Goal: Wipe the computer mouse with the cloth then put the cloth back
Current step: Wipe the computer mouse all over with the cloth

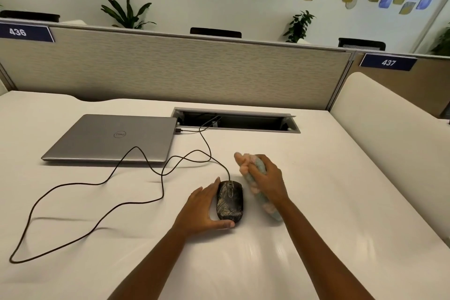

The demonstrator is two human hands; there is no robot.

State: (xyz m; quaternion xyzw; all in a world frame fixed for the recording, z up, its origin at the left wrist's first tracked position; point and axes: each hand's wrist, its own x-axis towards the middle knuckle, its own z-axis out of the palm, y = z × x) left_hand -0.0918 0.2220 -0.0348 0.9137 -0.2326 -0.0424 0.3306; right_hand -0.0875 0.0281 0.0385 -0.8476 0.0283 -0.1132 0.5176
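A black mouse (230,202) was seen lying flat on the white table (341,202), in the near middle. Its long axis ran near to far, with the cable end and wheel pointed far, toward the partition (170,68). Its cable (97,183) was looped leftward across the table and led back to the slot (233,122) at the far edge. The mouse was steadied by the left hand (202,207), which was cupped open against its left side, the fingers laid along that side and the thumb curled round its near end. Just right of the mouse, a pink and pale-blue cloth (255,190) was bunched and gripped in the closed right hand (267,180). The bundle's long axis also ran near to far, tilted slightly, its ends left sticking out beyond the hand. Whether the cloth touched the mouse could not be told. A shut laptop (112,138) was set far left.
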